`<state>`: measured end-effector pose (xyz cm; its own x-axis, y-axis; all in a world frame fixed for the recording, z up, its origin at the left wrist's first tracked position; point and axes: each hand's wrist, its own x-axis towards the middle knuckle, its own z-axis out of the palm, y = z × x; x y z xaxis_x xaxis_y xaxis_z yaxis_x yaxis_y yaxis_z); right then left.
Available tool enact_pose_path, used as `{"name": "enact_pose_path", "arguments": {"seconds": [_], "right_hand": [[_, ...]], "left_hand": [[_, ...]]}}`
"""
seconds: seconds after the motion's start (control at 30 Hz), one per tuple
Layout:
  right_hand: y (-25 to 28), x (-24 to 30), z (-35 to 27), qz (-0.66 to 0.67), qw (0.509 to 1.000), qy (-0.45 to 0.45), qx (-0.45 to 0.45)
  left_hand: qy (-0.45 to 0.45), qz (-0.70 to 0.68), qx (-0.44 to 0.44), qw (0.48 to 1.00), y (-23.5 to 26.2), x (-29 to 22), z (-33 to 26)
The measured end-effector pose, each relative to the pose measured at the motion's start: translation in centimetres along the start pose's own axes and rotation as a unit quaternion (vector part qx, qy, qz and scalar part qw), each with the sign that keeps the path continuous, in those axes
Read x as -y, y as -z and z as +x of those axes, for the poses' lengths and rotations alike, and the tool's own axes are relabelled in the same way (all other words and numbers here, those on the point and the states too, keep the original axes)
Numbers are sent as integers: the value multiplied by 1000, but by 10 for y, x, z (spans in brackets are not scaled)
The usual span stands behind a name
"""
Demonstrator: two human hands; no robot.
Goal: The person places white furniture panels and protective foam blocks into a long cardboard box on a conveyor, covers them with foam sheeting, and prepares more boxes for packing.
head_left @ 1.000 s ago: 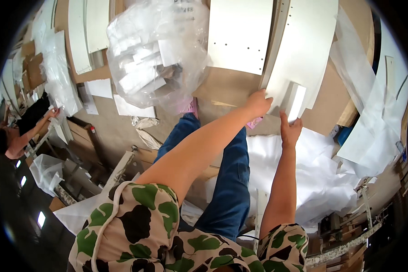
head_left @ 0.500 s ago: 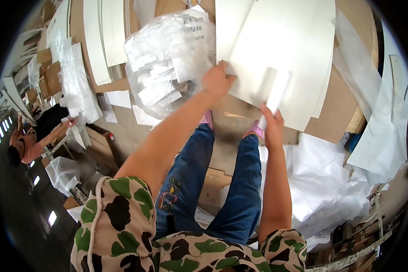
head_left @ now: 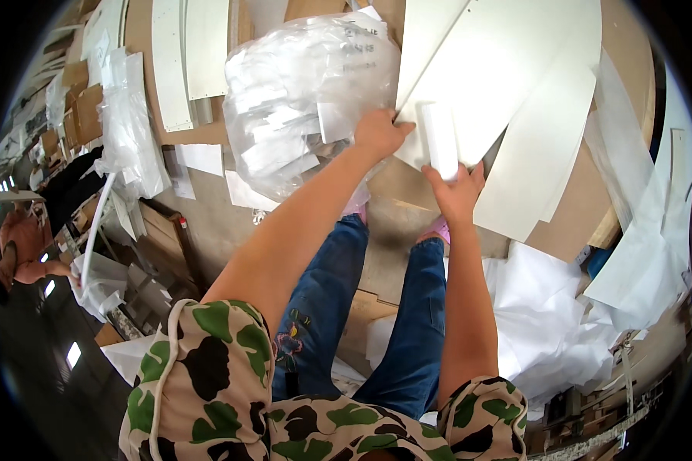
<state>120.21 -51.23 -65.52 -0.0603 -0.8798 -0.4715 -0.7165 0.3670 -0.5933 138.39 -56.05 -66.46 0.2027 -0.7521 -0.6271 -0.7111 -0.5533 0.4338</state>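
My left hand (head_left: pixel 380 135) is closed on the left edge of a white panel (head_left: pixel 488 92), its thumb lying over the edge. This panel sits slanted on top of other white panels (head_left: pixel 532 146), with a dark gap along its right side. My right hand (head_left: pixel 458 192) grips the lower end of a smooth white roll (head_left: pixel 440 138), which lies over the panel's near end. The right fingertips reach to the panel's near right corner. Just left of my left hand stands a clear plastic bag (head_left: pixel 304 84) full of white pieces.
Brown board (head_left: pixel 584 196) lies under the panels. Crumpled white sheeting (head_left: pixel 538 315) spreads to the right of my legs. More white strips (head_left: pixel 169 69) lie at the far left, near a wrapped plastic bundle (head_left: pixel 127 123). Another person (head_left: pixel 27 242) works at the left with a long white strip.
The top panel has swung round, opening a gap on its right. My right hand and the roll have moved left and tilted the other way. The person at left now holds a white strip.
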Motion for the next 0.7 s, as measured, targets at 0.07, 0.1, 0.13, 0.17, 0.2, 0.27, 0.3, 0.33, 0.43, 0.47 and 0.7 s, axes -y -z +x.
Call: {"name": "enact_pose_path", "arguments": {"seconds": [0.07,0.1,0.13,0.17,0.2,0.27,0.3,0.33,0.43,0.47,0.7], "right_hand": [[-5,-10,-14,-9,999,30,-21],[-2,-16,-22,-5,999,33,-21],[2,-22,-30,42,998,-26,25],[9,-27,-43,87,989,-89,75],[22,-31,-57,98,986,-117,69],[51,-36,-80,164,967,-169,100],[65,-39,-90,215,948,-191,138],[74,-46,-105,185,959,-174,124],[106,-57,-143,230,941,-214,124],[126,-56,-149,268,922,-241,143],[248,-55,-249,632,738,-224,72]], "left_hand": [[4,-2,19,1000,-5,9,-12],[12,-11,27,1000,-11,16,-22],[21,-21,35,999,-16,21,-34],[34,-23,57,997,-19,24,-47],[45,-31,82,995,-23,22,-61],[95,-140,145,975,-13,12,-94],[110,-152,181,965,-13,14,-106],[72,-149,215,962,-15,11,-119],[121,-421,296,849,-17,13,-164],[140,-461,304,822,-17,0,-180],[148,-533,307,775,-3,-100,-262]]}}
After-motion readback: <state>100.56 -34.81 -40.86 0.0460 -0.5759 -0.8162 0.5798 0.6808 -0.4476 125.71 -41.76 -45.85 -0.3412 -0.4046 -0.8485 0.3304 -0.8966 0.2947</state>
